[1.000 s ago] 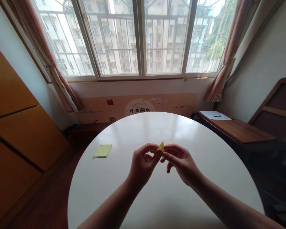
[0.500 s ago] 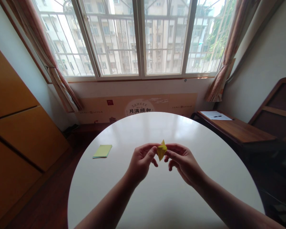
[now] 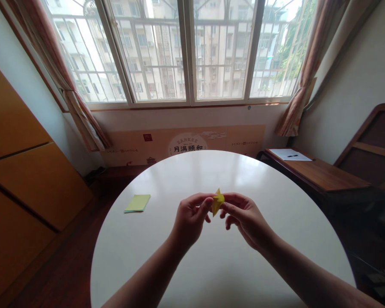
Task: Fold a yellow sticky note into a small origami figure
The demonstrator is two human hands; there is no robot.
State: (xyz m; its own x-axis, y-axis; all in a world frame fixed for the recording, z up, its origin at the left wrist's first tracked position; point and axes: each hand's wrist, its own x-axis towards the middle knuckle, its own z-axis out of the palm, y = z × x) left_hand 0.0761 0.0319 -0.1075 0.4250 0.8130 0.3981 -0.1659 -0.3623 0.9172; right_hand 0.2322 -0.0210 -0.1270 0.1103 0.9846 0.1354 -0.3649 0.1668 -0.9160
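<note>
The fingertips of both hands are closed on a small, pointed piece of folded yellow paper (image 3: 218, 202), pinching it from opposite sides. The left hand (image 3: 190, 219) has its thumb pressed along the paper's left flank, with the index finger reaching behind; the right hand (image 3: 245, 216) brings its thumb and index finger to the right flank, while its remaining fingers curl loosely underneath, gripping nothing that shows. The paper thus lies directly between the two sets of fingertips, touching both, so neither hand is the nearer one. Its long axis runs across the line joining the hands: one sharp tip points up and away towards the window, the other down towards the wearer, leaning slightly to the left, and both tips stand free of the fingers. How the folds sit behind the thumbs is hidden. The paper appears to be held above the round, glossy white table (image 3: 259, 273), roughly midway across it, with the forearms coming in from the near edge. Well apart, to the left of the left hand, a square stack of pale green paper sheets (image 3: 137, 202) with a bluish lower edge lies flat on the tabletop, touched by neither hand.
</note>
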